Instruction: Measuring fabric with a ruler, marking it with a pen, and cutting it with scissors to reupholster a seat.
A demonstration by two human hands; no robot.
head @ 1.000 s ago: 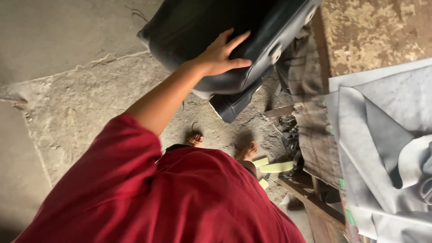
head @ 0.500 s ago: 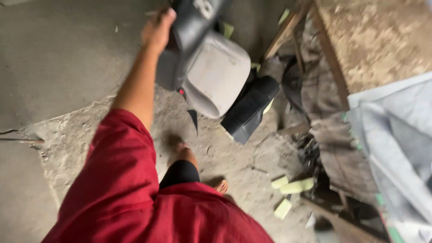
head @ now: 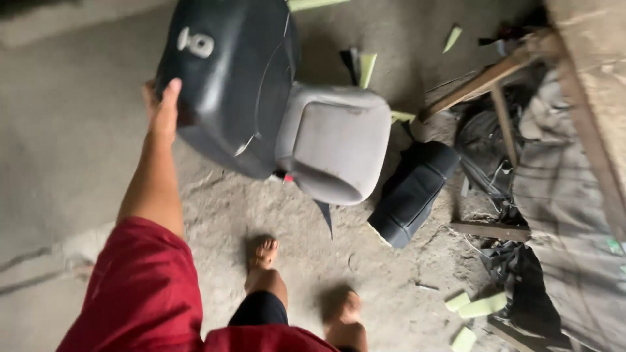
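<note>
at the upper left of the view, the left hand (head: 163,107) is clamped on the edge of a black car seat (head: 225,78), fingers wrapped behind the shell and the thumb lying flat along its face. the seat hangs off the floor, tilted, with its grey padded cushion (head: 336,140) hinged out to the right and lower down. the right hand is not in view, so whether it shares the load cannot be told.

the weight seems to sit on the cushion side, away from the grip, so it is likely best to keep the wrist straight, the elbow close in, and the shell near the body so it does not swing. a second black cushion (head: 414,192) lies on the concrete floor (head: 72,150) just below and to the right, near a wooden frame (head: 479,81), with green foam scraps (head: 476,305) scattered about. the bare feet (head: 262,253) stand close under the load, so steps should probably be short and clear of the clutter.
</note>
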